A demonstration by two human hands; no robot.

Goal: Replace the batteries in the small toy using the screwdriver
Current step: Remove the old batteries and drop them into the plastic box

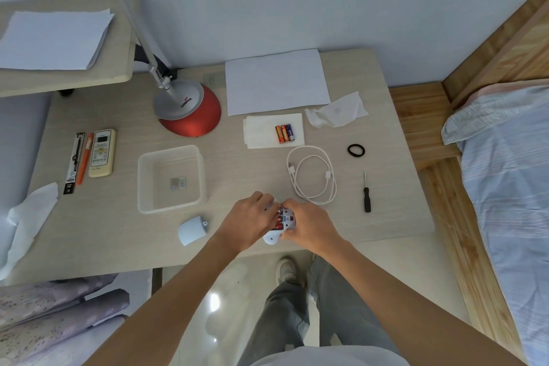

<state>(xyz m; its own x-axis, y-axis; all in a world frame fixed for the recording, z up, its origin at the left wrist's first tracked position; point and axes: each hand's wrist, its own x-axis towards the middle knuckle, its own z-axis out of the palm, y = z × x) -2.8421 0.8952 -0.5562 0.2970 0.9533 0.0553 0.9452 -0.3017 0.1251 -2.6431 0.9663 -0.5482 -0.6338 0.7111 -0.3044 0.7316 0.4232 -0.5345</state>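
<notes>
Near the table's front edge both hands hold the small white toy (272, 237), its battery bay turned up with red batteries (278, 222) showing inside. My left hand (251, 218) curls round the toy's left side, fingers at the bay. My right hand (309, 224) grips its right side. The pale blue battery cover (191, 229) lies on the table to the left. Three spare batteries (284, 133) rest on a folded tissue (261, 131) further back. The black screwdriver (367, 194) lies alone to the right.
A clear plastic tray (142, 178) holding small screws sits left of my hands. A coiled white cable (312, 175), a black hair band (356, 151), a red-based lamp (190, 113), paper sheets (276, 82), a remote (102, 153) and pens (80, 157) lie around. A bed (511, 172) stands right.
</notes>
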